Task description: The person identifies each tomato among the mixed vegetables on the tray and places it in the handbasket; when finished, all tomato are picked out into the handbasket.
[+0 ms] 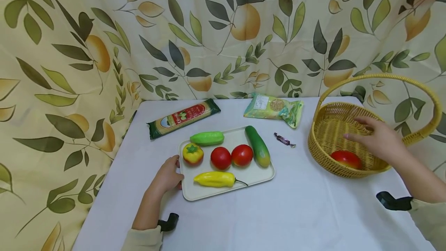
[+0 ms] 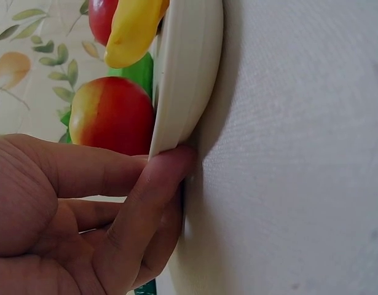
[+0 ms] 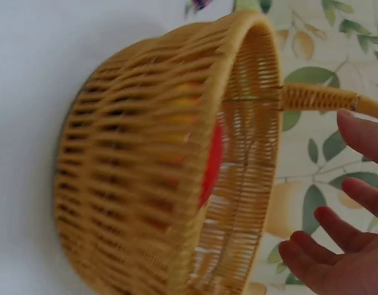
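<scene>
My left hand (image 1: 168,176) pinches the left rim of a cream tray (image 1: 258,176), thumb and fingers on either side of the edge in the left wrist view. On the tray lie a yellow-red bell pepper (image 1: 192,154), a green pepper (image 1: 207,138), two tomatoes, one of them the left tomato (image 1: 221,158), a cucumber (image 1: 258,146) and a yellow chili pepper (image 1: 214,179). My right hand (image 1: 379,138) hovers above a wicker basket (image 1: 315,154), its fingers spread and holding nothing. A red fruit or vegetable (image 1: 346,159) sits inside the basket, partly hidden by the weave in the right wrist view.
Behind the tray lies a green-and-red package (image 1: 184,117). A pale green-blue bag (image 1: 273,109) rests near the table's back edge. Between tray and basket is a small wrapped candy (image 1: 284,140). The basket's tall handle (image 1: 379,76) arches upward. A leaf-patterned curtain (image 1: 223,65) stands behind the table.
</scene>
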{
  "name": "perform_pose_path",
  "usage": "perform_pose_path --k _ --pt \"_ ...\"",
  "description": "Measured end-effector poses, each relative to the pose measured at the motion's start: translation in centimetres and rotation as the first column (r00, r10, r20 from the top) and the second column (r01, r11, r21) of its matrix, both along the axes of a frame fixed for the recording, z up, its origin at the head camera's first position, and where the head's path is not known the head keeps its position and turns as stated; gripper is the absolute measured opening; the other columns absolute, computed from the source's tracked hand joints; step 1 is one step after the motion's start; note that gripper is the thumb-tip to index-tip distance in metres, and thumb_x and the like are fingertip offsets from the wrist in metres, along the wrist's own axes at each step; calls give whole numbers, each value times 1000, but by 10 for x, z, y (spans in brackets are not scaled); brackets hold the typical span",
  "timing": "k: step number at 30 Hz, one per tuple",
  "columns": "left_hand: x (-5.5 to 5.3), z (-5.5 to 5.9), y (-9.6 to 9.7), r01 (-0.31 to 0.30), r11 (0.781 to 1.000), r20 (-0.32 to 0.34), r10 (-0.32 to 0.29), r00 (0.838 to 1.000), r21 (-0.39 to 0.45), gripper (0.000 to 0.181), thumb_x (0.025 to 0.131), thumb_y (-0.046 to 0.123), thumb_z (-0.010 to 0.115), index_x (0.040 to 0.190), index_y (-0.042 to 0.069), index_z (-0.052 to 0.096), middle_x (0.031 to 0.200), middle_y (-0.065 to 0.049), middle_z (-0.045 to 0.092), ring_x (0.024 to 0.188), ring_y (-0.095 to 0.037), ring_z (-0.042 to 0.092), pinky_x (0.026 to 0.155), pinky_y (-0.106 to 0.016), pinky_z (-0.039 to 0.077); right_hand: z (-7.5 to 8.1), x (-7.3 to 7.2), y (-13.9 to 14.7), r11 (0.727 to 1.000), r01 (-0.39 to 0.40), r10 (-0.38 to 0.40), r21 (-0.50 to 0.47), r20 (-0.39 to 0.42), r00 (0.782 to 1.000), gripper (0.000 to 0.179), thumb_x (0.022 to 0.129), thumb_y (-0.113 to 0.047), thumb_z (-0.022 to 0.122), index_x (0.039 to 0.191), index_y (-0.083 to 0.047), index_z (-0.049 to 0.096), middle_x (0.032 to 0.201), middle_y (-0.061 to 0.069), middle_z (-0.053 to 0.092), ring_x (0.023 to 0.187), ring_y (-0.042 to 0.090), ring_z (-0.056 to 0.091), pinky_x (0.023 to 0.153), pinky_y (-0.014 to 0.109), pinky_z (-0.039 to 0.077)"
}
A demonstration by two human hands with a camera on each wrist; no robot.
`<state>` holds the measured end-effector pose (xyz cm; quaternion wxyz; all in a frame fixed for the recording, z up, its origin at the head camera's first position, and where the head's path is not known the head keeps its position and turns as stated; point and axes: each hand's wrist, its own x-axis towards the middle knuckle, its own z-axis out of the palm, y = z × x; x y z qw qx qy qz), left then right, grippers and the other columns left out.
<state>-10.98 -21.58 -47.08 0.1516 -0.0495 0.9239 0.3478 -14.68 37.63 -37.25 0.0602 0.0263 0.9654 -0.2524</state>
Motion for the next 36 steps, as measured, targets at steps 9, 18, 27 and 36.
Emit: perform_pose_path --k 9,18,27,36 --pt "-1 -4 -1 -6 1000 -2 6 1000 7 72 82 1 69 145 -12 38 112 -14 53 104 -33 49 90 -44 44 16 3 -29 956 90 -102 -278 -29 994 94 91 -57 63 161 -11 21 156 28 30 138 53 31 99 71 34" --pt "0 -3 -2 -6 1000 1 6 1000 11 72 82 1 68 146 -12 37 115 -15 53 107 -34 49 96 -48 44 21 0 -58 936 45 -63 -350 -40 997 86 93 -52 64 159 -12 27 156 25 33 137 49 36 101 67 36" --pt "-1 0 1 -16 1000 6 16 1000 21 71 83 0 68 147 -10 38 116 -14 53 106 -33 49 90 -45 45 23 -6 -78 891 36 -56 -452 -31 998 89 90 -53 67 159 -15 27 157 21 32 142 45 33 105 65 34" --pt "2 2 2 -14 1000 5 13 1000 14 71 83 -1 68 146 -12 37 115 -15 53 105 -33 50 91 -46 45 22 -12 -95 869 50 -74 -493 -30 997 93 88 -55 69 160 -15 26 157 18 34 142 41 35 107 63 33"
